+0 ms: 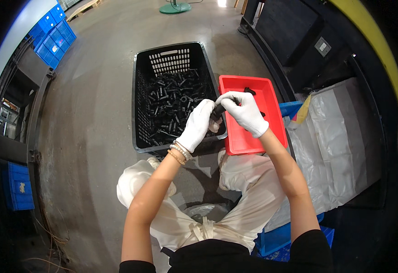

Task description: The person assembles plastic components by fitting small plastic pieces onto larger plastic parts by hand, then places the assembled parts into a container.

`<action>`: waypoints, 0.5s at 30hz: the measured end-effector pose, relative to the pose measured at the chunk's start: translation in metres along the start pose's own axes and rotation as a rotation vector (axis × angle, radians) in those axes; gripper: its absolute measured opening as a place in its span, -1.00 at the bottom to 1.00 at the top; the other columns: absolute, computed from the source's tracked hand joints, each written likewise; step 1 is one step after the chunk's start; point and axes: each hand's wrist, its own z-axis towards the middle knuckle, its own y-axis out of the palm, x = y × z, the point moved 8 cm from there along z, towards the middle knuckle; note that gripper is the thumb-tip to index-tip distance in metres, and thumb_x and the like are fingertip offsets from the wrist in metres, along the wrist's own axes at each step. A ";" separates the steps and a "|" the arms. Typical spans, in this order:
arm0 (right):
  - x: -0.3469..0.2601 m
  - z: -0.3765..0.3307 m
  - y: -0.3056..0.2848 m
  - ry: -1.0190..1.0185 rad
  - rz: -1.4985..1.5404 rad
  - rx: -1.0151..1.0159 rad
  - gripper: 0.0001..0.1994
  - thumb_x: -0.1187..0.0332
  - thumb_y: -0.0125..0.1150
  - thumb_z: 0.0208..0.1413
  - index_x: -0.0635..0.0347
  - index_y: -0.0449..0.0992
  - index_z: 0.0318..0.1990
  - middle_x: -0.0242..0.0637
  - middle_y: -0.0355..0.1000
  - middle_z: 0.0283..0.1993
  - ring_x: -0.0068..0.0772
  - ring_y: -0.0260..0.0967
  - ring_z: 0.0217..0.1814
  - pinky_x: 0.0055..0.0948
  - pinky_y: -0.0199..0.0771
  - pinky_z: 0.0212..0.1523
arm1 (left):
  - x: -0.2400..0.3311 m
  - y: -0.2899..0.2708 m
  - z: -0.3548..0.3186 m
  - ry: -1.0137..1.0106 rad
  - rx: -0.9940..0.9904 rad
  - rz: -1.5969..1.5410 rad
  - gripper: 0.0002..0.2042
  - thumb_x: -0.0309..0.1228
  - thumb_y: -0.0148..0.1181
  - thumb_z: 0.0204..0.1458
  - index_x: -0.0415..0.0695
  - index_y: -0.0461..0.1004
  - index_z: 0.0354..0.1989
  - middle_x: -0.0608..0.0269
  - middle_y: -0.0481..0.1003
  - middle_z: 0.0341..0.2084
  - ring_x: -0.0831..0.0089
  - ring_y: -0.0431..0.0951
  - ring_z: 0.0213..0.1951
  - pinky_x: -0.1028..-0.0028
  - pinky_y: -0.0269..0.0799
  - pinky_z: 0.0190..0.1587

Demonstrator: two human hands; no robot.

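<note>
Left hand (pixel 196 127), white glove: fingers closed on one end of a black molded part (pixel 218 110), near the center of the frame. Right hand (pixel 248 113), also white-gloved: fingers bent and pinching the other end of the same part. Exact shape of the part cannot be told; the fingers cover much of it. Part is held in the air, over the gap where the crate and tray rims meet.

Left wrist: beaded bracelets (pixel 181 153).

Left of the hands: black plastic crate (pixel 203 59), slotted walls, with a deep jumble of small black parts (pixel 171 104), several of them rod-like. Right, under the right hand: shallow red tray (pixel 242 142); at least two dark pieces (pixel 249 91) lie in it, partly hidden by the hand.

Below: white trousers (pixel 253 179), knees spread toward crate and tray. Right of the frame: translucent plastic sheeting (pixel 326 150).

Farther out: gray floor (pixel 94 113); stacked blue bins (pixel 57 44), upper left; another blue bin (pixel 19 186), lower left; round green base (pixel 175 7), top edge; dark panel (pixel 285 27) with a small gray plate (pixel 323 46), upper right.
</note>
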 end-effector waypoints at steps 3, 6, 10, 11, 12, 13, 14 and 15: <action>-0.007 -0.003 0.000 0.068 0.064 -0.102 -0.83 0.43 0.03 0.06 0.35 0.52 -0.36 -0.41 0.42 -0.50 -0.70 0.31 -0.46 -0.63 0.34 -0.41 | 0.004 0.014 -0.006 -0.124 -0.104 -0.008 -0.65 -0.16 -0.23 0.19 -0.20 0.36 -0.34 0.32 0.38 -0.69 0.59 0.34 -0.70 0.59 0.28 -0.59; -0.008 -0.007 0.004 0.150 0.131 -0.208 -0.83 0.43 0.00 0.08 0.32 0.51 -0.38 -0.39 0.41 -0.52 -0.71 0.26 -0.59 -0.67 0.27 -0.56 | 0.003 0.026 -0.015 -0.266 -0.198 -0.029 -0.66 -0.14 -0.15 0.16 -0.17 0.35 -0.42 0.38 0.35 -0.71 0.66 0.28 -0.72 0.63 0.16 -0.65; -0.016 -0.011 0.012 0.214 0.263 -0.144 -0.79 0.39 -0.05 0.11 0.24 0.40 -0.13 -0.56 0.19 -0.61 -0.82 -0.06 -0.76 -0.74 -0.09 -0.76 | 0.004 0.019 -0.012 -0.185 -0.123 0.024 -0.59 -0.06 -0.30 0.19 -0.14 0.37 -0.36 0.37 0.32 -0.72 0.63 0.23 -0.76 0.63 0.15 -0.70; -0.008 -0.010 0.009 0.273 0.425 -0.155 -0.79 0.39 -0.07 0.11 0.26 0.42 -0.16 -0.55 0.18 -0.60 -0.78 0.01 -0.71 -0.70 0.01 -0.71 | 0.003 0.012 -0.012 -0.198 -0.014 -0.054 -0.59 -0.05 -0.31 0.19 -0.13 0.35 -0.37 0.38 0.31 -0.71 0.63 0.21 -0.76 0.63 0.14 -0.71; -0.003 -0.009 0.006 0.333 0.586 -0.164 -0.79 0.40 -0.09 0.10 0.28 0.43 -0.19 -0.54 0.16 -0.59 -0.73 0.07 -0.66 -0.66 0.11 -0.66 | 0.014 0.012 -0.013 -0.213 0.049 -0.152 -0.61 -0.06 -0.34 0.19 -0.11 0.30 -0.36 0.39 0.27 -0.72 0.63 0.18 -0.76 0.63 0.12 -0.72; -0.008 -0.011 0.004 0.276 0.599 -0.155 -0.75 0.40 -0.18 0.11 0.29 0.43 -0.19 -0.56 0.03 -0.62 -0.74 0.00 -0.65 -0.64 0.06 -0.68 | 0.019 0.009 -0.012 -0.178 0.095 -0.210 -0.62 -0.05 -0.34 0.19 -0.10 0.27 -0.33 0.39 0.26 -0.71 0.63 0.19 -0.76 0.64 0.12 -0.72; -0.007 -0.012 0.004 0.278 0.598 -0.152 -0.75 0.40 -0.18 0.11 0.29 0.43 -0.19 -0.56 0.03 -0.62 -0.74 0.00 -0.65 -0.64 0.06 -0.68 | 0.022 0.006 -0.010 -0.143 0.140 -0.269 -0.63 -0.03 -0.35 0.20 -0.09 0.25 -0.31 0.39 0.24 -0.71 0.63 0.19 -0.76 0.64 0.12 -0.72; -0.011 -0.010 0.004 0.195 0.351 -0.164 -0.74 0.40 -0.19 0.11 0.31 0.43 -0.19 -0.50 0.13 -0.61 -0.68 0.08 -0.62 -0.62 0.15 -0.63 | 0.025 0.001 -0.011 -0.105 0.179 -0.314 -0.64 -0.03 -0.36 0.21 -0.07 0.21 -0.27 0.39 0.22 -0.71 0.64 0.19 -0.75 0.64 0.13 -0.72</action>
